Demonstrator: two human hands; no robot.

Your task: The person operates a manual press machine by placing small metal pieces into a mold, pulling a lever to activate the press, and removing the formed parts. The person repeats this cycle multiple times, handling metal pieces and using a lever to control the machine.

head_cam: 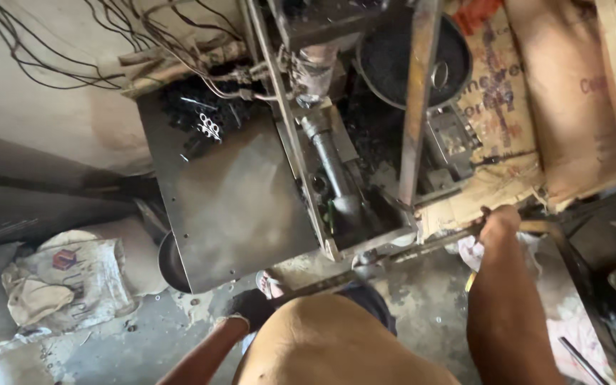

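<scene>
My right hand (499, 222) is closed in a fist around a long thin metal lever (422, 246) that runs along the front edge of a small machine. The machine has a flat grey steel plate (237, 192), a metal cylinder (331, 162) set in a narrow frame, and a rusty upright bar (417, 100). My left arm reaches down at the lower left. Its hand (231, 326) sits beside my bare knee (322, 342), close to a dark object on the floor, and its fingers are not clearly shown.
A round black pan (393, 64) of dark granules stands behind the machine. Small black pieces (197, 114) lie on the plate's far corner. Cardboard sheets (557, 93) lean at the right, white sacks (65, 281) lie on the floor at the left, and loose wires (73, 50) hang on the wall.
</scene>
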